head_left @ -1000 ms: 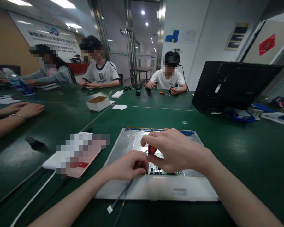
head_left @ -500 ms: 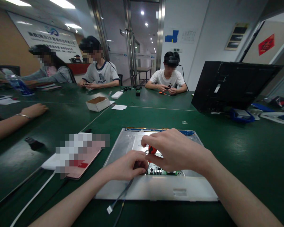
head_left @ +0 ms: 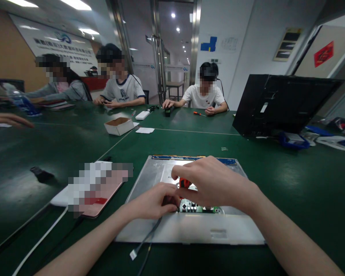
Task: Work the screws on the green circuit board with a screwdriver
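Head view, clock face centred on the flat silver metal panel (head_left: 195, 230). Dark flat cable with white plug (head_left: 133, 254): between 7 and 8 o'clock, across the near edge. Left hand (head_left: 161, 201): fingers curled together beside the green circuit board (head_left: 194, 207) mid-panel; cannot tell whether it grips anything. Right hand (head_left: 209, 184): clamped on a red-and-black tool handle (head_left: 184, 183) above the board. Pink flat rectangular device (head_left: 112, 191): 9 o'clock, dark green desk (head_left: 304, 191). Open white box (head_left: 121, 129): between 10 and 11 o'clock.
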`<state>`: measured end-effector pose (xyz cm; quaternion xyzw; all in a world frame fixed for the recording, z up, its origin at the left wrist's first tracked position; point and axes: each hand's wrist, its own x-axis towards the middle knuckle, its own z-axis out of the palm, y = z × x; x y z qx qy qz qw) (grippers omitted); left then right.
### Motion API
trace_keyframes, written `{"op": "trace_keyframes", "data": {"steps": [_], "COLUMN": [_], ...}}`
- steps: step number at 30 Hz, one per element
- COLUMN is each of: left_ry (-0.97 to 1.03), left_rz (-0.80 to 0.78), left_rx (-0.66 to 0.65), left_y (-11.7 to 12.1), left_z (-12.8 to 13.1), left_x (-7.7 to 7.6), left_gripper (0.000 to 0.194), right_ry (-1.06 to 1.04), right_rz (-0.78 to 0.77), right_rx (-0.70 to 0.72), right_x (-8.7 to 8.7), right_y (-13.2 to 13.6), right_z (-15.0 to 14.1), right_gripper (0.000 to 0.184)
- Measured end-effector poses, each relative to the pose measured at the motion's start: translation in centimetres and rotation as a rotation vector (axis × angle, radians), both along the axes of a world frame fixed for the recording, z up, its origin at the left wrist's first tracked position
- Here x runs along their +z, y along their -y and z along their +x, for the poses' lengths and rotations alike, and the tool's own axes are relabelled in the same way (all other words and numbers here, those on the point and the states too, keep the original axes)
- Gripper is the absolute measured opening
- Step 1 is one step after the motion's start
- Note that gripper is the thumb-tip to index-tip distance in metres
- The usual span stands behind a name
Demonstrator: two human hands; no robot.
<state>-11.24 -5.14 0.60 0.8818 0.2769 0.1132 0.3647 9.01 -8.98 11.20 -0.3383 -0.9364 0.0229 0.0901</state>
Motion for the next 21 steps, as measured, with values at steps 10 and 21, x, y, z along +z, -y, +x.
{"op": "trace_keyframes", "data": {"steps": [10, 21], "left_ry": [0.026, 0.008], "left_rz": [0.025, -0.013], "left_rx": [-0.008, 0.009], "left_y": [-0.11, 0.16], "left_z": [-0.09, 0.06], "left_x": [-0.18, 0.41], "left_gripper": [0.005, 0.005], "right_ry": [-0.066, -0.02], "right_rz": [-0.042, 0.002], "right_rx": [0.063, 0.038], "right_x": [0.0, 0.08], "right_y": [0.17, -0.12], "right_z": [0.34, 0.17], "right_gripper": [0.02, 0.018]}}
